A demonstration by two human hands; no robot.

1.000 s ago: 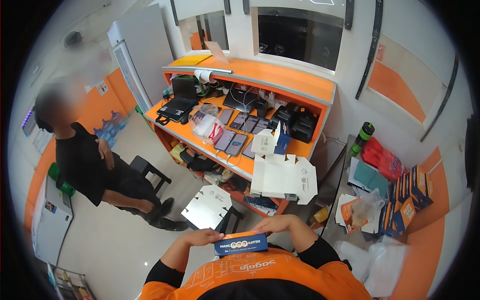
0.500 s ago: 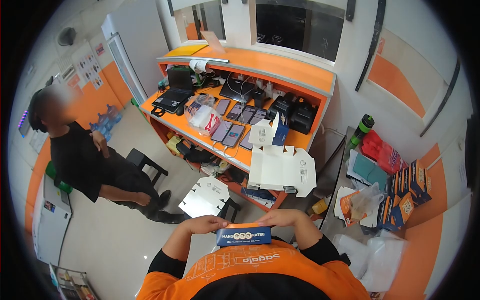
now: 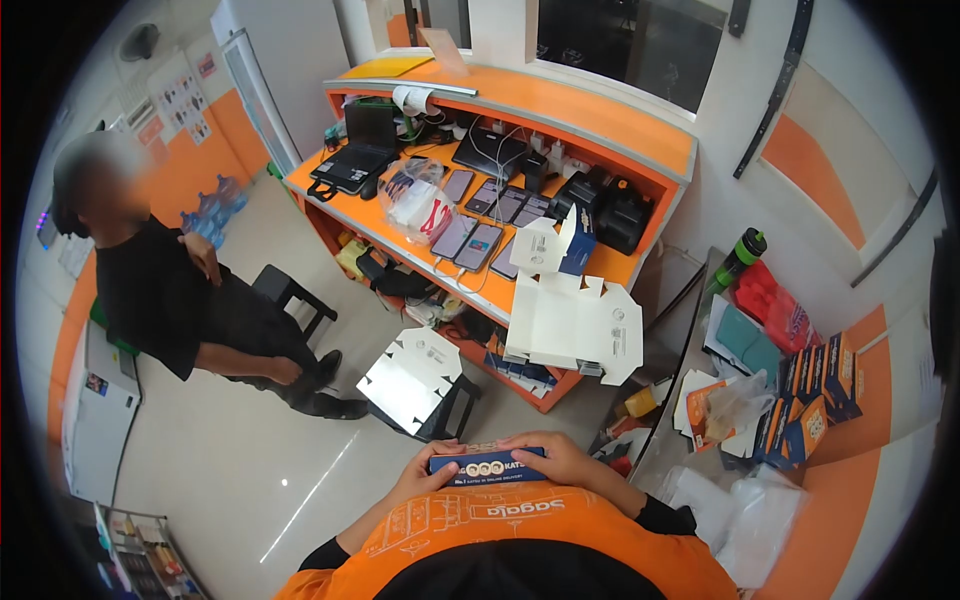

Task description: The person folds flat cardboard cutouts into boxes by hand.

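A blue and orange printed box (image 3: 490,467) is held close against the front of the orange shirt. My left hand (image 3: 432,468) grips its left end, the thumb on the blue front face. At the right end, my right hand (image 3: 548,457) wraps round the box with its thumb over the top edge. Beyond the hands, an unfolded white carton sheet (image 3: 412,378) lies on a black stool. More unfolded white cartons (image 3: 575,325) rest at the desk's near right corner, beside an upright blue box (image 3: 578,250).
The orange desk (image 3: 330,205) holds a laptop (image 3: 366,150), several phones, a plastic bag (image 3: 418,208) and black devices. A person (image 3: 170,290) in black stands at the left by a black stool (image 3: 290,300). Several folded boxes (image 3: 830,370) and a green bottle (image 3: 740,258) are on the right side table.
Both hands have closed further round the box, with the thumbs now over its front, and its top has tilted. The view has shifted slightly. The person at the left stays in place.
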